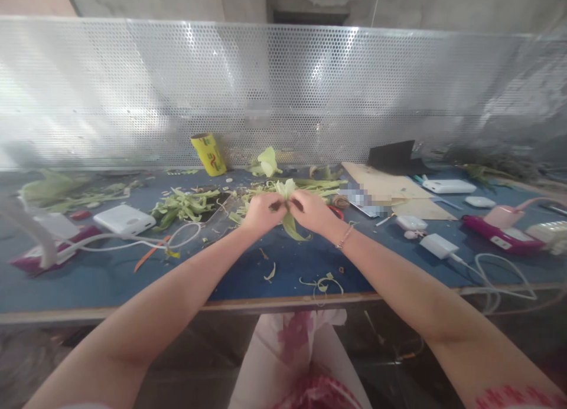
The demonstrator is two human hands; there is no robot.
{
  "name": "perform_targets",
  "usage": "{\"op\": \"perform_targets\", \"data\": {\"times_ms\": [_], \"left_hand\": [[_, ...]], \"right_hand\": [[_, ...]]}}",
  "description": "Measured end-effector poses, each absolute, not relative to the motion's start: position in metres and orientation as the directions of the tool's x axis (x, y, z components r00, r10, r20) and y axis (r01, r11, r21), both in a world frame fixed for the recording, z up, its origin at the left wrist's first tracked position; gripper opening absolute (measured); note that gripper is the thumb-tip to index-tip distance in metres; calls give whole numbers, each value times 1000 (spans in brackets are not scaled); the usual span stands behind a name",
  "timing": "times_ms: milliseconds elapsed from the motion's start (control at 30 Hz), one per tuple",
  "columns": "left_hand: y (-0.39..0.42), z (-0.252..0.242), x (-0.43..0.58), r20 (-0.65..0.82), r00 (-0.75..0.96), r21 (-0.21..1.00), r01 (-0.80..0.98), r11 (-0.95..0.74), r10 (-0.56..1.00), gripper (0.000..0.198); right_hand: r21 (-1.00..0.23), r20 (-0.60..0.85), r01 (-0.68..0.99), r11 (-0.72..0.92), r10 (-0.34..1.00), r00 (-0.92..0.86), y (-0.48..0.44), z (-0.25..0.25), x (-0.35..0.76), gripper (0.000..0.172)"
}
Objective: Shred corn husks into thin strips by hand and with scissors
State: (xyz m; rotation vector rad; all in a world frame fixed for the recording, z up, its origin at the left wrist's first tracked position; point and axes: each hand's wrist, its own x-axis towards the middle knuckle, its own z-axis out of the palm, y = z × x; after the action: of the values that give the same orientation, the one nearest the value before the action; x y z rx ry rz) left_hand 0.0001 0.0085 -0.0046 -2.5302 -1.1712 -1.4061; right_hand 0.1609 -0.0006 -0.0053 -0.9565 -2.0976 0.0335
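My left hand (266, 211) and my right hand (311, 210) meet over the middle of the blue table. Both have their fingers closed in a pinch on one pale green leafy bundle (286, 189). Its whitish, ruffled top stands above my fingers, and a long green leaf (292, 227) hangs below them. The part between my fingertips is hidden. Behind my hands lie long green stalks (316, 185). A heap of cut green leaves (183, 207) sits to the left of my left hand.
Beyond the table (248, 279) stands a perforated metal screen (177, 90). A yellow can (209, 155) leans near it. At left are a white power bank (124, 220) and cables; at right, cardboard (376, 182), a white charger (438, 245) and a purple power strip (500, 235). Leaf scraps (328, 282) lie in front.
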Motion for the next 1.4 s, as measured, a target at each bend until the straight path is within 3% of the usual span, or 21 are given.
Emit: {"op": "perform_targets", "data": {"times_ms": [467, 667, 767, 867, 1067, 1400], "left_hand": [[8, -3, 0, 607, 429, 306, 651, -695, 669, 11], [5, -3, 3, 653, 386, 341, 618, -708, 651, 8], [9, -3, 1, 607, 289, 449, 643, -620, 740, 14], [16, -5, -3, 471, 230, 609, 614, -503, 852, 30], [19, -7, 0, 329, 270, 900, 201, -387, 905, 34], [18, -8, 0, 236, 303, 963, 58, -265, 923, 27]], "right_hand": [[-238, 612, 678, 696, 649, -451, 3, -5, 162, 15], [-269, 630, 666, 696, 650, -425, 11, -8, 170, 19], [-319, 654, 640, 699, 651, -386, 13, -8, 174, 18], [-343, 684, 589, 731, 625, -377, 11, -6, 173, 14], [-326, 667, 496, 805, 568, -483, 11, -5, 168, 15], [-253, 613, 524, 813, 554, -563, 14, -11, 172, 16]]}}
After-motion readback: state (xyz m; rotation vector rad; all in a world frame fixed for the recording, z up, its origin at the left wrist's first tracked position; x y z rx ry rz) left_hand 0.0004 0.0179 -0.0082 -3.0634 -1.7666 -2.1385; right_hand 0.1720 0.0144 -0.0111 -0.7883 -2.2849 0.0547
